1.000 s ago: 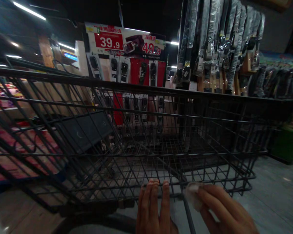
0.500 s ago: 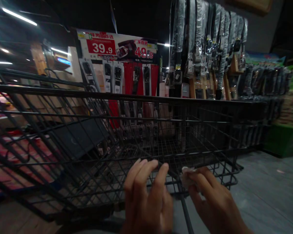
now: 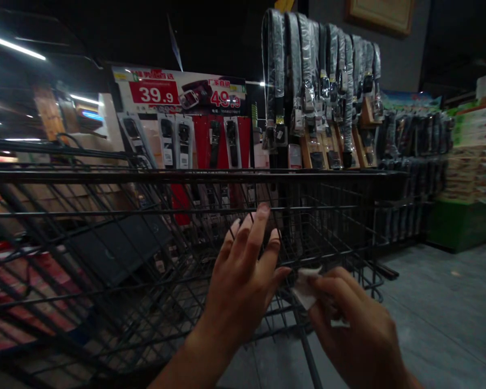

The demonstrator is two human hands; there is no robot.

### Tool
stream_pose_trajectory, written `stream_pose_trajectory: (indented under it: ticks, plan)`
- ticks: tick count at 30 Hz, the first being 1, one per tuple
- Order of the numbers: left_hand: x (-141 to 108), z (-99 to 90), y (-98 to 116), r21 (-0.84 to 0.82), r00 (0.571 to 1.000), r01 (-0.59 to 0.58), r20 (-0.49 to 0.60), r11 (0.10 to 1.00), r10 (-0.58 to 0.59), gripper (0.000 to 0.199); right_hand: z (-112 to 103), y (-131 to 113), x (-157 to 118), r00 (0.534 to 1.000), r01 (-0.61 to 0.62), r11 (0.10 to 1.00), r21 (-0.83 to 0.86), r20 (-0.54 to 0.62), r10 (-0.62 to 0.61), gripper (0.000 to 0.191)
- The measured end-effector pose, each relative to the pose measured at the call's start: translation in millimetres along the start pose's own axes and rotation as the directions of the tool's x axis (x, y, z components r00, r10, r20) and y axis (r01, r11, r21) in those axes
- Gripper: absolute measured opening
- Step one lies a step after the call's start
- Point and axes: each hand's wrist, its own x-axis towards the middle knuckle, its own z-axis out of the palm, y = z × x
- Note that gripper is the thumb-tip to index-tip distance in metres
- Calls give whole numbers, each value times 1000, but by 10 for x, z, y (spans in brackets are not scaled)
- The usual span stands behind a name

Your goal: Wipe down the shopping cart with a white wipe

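A black wire shopping cart (image 3: 210, 176) stands side-on in front of me. My left hand (image 3: 241, 270) is open against its wire side, fingers stretched upward and apart; whether the fingertips press on the wires or poke between them, I cannot tell. Lower and to the right, my right hand (image 3: 356, 319) pinches a crumpled white tissue (image 3: 306, 289) between thumb and fingers, close to the cart's lower wires. Part of the tissue is hidden inside the fingers.
Behind the cart, packaged belts (image 3: 308, 65) hang on a rack beside a price sign (image 3: 178, 92). Stacked packs rest on a green base (image 3: 461, 224) at the right. Grey floor (image 3: 441, 302) shows at lower right, and a pink-covered display (image 3: 32, 302) at left.
My left hand has risen along the cart's side, its fingers straighter and more spread. The right hand stays low with the tissue, which shows more now. The view has shifted slightly.
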Motion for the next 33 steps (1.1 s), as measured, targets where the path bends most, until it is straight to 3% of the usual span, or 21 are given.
stream_pose_trajectory:
  ticks: [5,11,17,26,33]
  plan:
    - [-54,85,50,-5,996,-46,-79,999,46,25,-44,-33,326,985,-24,999,25,-171,28,11]
    - [-85,107,78,23,982,33,-189,999,-28,23,112,12,318,988,-44,999,-15,-149,41,4]
    - [-154,133,65,40,973,60,-226,997,-49,20,40,5,183,995,-73,995,-67,-72,68,7]
    - [-105,16,156,-114,963,210,-149,971,-225,16,36,71,-66,995,-98,995,-35,6,98,9]
    - [-27,54,217,-63,906,352,-225,934,-357,28,-39,-57,370,968,-156,987,34,-192,160,3]
